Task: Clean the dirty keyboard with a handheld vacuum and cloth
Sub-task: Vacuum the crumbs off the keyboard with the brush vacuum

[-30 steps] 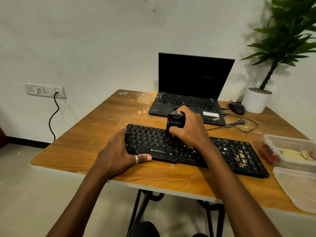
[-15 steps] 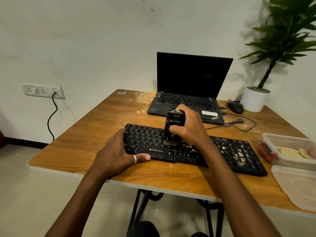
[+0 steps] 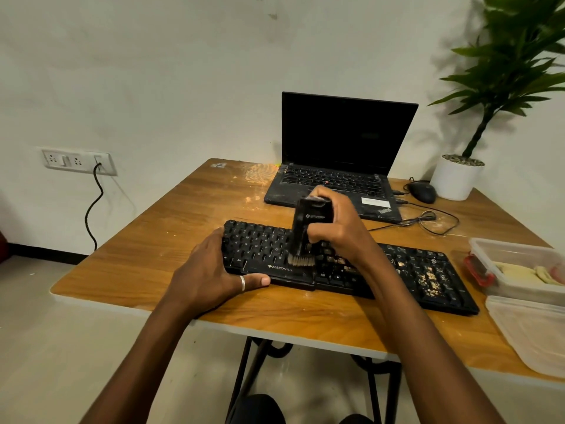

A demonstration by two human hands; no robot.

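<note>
Now your right hand point(image 3: 339, 228) grips the handheld vacuum point(image 3: 308, 228) upright, brush down on the keyboard point(image 3: 428, 276). Crumbs lie rightward of that grip, along the keyboard's length; your left hand point(image 3: 211, 270) clamps the far end.

On the one wooden bench point(image 3: 183, 228) lie one black external keyboard point(image 3: 428, 270), one open black laptop point(image 3: 342, 154), one black mouse point(image 3: 423, 192), one white-potted green plant point(image 3: 457, 175), one black brush-tipped handheld vacuum point(image 3: 308, 223), one clear plastic food box point(image 3: 516, 255), and one loose clear lid point(image 3: 532, 328). Two hands, left point(image 3: 208, 276) and right point(image 3: 339, 224), show.
</note>
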